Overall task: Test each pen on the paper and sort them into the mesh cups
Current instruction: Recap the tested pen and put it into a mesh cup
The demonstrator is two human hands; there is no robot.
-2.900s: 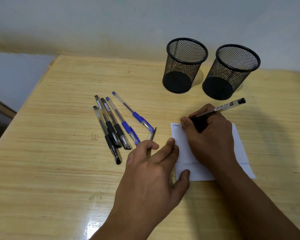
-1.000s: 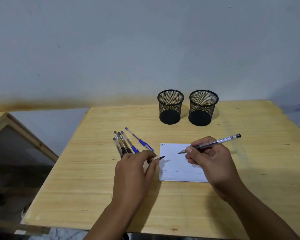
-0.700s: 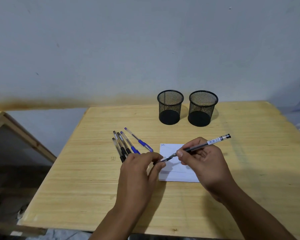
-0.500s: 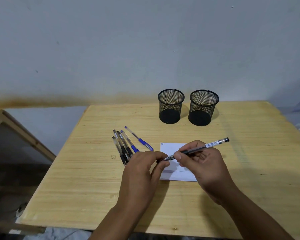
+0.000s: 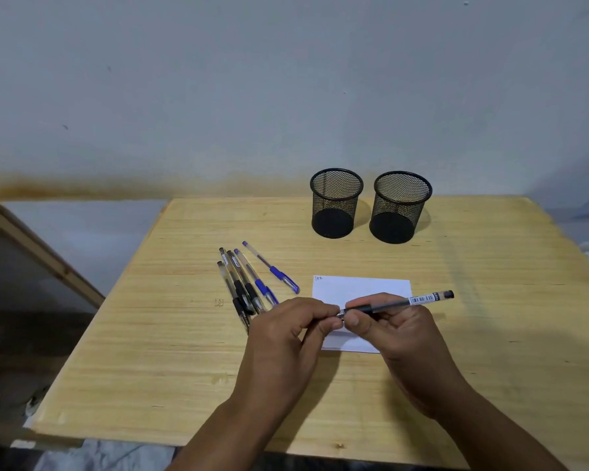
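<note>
Leftmost, five pens are laid together on the table. Next, a cap is pinched by the left hand at the tip of the black pen, gripped by the right hand above the paper. Behind, two mesh cups are stood upright.

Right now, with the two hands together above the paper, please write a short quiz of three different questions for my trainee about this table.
1. True or false: one mesh cup already contains a pen.
2. How many pens lie loose on the table, left of the paper?
3. Multiple choice: the right hand holds the black pen with its tip pointing A) toward the cups, B) toward the left hand, C) straight down onto the paper.

Key
1. False; both cups look empty.
2. Five: three black, two blue.
3. B; the left hand's fingers are curled at the pen's tip, where a cap would go, though none is visible.
</note>
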